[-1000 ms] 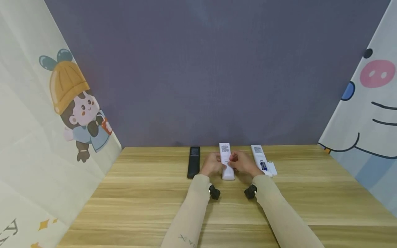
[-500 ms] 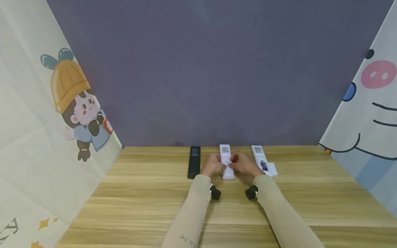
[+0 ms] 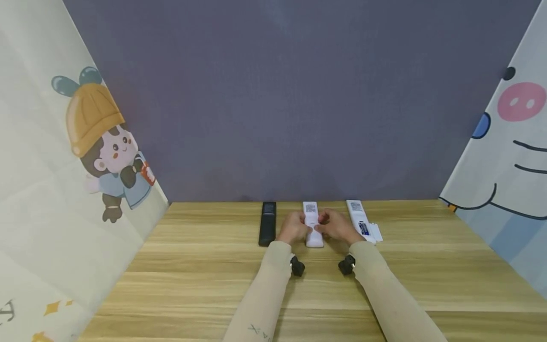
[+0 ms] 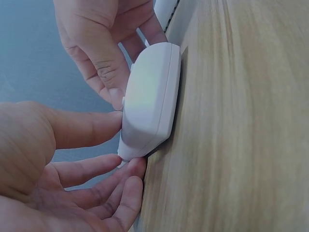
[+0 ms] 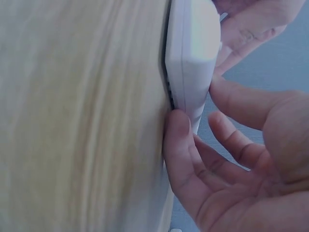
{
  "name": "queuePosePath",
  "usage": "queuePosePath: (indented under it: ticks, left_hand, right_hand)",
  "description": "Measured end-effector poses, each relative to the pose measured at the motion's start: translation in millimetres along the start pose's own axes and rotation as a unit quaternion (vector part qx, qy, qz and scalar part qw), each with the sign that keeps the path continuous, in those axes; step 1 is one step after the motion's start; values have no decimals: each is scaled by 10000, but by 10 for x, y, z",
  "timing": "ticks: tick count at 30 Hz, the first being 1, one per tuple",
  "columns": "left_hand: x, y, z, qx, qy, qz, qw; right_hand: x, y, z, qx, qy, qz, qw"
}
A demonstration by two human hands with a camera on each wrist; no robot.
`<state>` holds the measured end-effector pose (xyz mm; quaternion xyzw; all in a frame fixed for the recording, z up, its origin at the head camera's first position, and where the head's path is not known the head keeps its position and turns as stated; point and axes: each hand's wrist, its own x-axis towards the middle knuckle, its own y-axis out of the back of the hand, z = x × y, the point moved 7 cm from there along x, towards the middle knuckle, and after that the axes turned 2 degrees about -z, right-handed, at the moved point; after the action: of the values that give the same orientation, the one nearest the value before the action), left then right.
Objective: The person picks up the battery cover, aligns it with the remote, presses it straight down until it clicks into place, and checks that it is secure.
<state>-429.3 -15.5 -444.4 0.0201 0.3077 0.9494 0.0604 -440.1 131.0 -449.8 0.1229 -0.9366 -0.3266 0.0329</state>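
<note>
A white remote control (image 3: 314,240) lies back side up in the middle of the row, a printed label on its far part. My left hand (image 3: 292,228) holds its left edge, thumb on the back and fingers along the side. From the other side my right hand (image 3: 336,226) grips it the same way, with its thumb (image 5: 241,99) on the back. Both thumbs come close together near the mark on the remote's back. In the left wrist view the remote's rounded near end (image 4: 149,96) sits at the table surface. The face below is hidden.
To the left lies a black remote control (image 3: 267,225). On the right is another white remote control (image 3: 355,213), its battery compartment uncovered with batteries (image 3: 363,228) inside; a white cover (image 3: 375,232) lies beside it. A grey panel (image 3: 290,104) rises behind the wooden table (image 3: 205,280).
The held remote's far end has come down slightly and a little toward me. Both hands keep their hold with hardly any shift.
</note>
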Motion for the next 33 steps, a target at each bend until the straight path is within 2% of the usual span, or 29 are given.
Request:
queuePosePath:
  ticks: [13,20,33]
  left_hand:
    - [-3,-52,15,-27,182,-99,9998]
    - [-4,-68,25,130,198,-96,9997]
    - [-12,-55,45,198,176,-122,9996]
  right_hand:
    - [-3,19,24,-159,-100,54,9998]
    - [-46,20,-15,-258,-62,-10,9996]
    - [-64,30,-84,-972,32,8,9953]
